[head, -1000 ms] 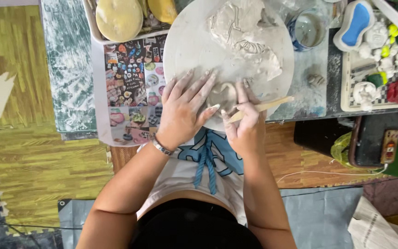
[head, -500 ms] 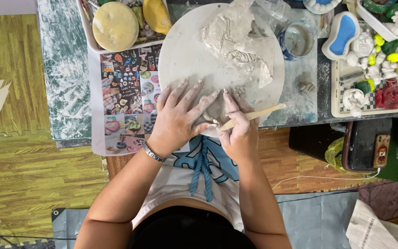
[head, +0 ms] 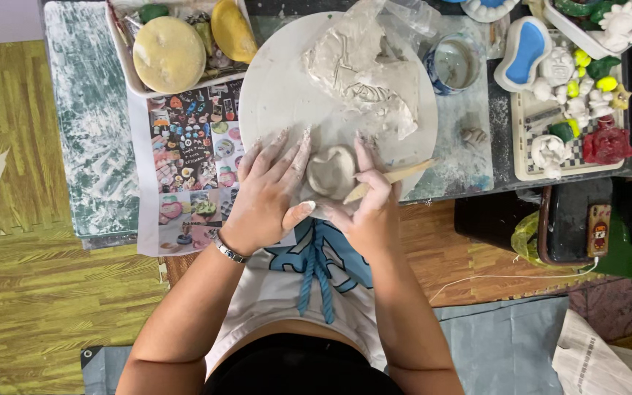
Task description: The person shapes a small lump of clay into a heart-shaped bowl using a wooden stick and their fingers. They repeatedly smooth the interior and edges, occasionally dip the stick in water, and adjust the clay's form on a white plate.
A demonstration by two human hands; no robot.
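A small pale clay piece, roughly heart-shaped, lies on the near edge of a round white board. My left hand rests flat beside it, fingers spread, thumb touching its near side. My right hand cups the piece from the right and holds a thin wooden modelling stick that points out to the right. Both hands are smeared with clay. A larger lump of grey clay on crumpled plastic sits further back on the board.
A tray with a yellow round sponge stands at the back left, above a colourful picture sheet. A water cup sits right of the board. Painted figurines fill a tray at the right. A phone lies on a dark stool.
My hands have parted slightly, so the small clay piece now shows between them. The view has shifted a little toward the table.
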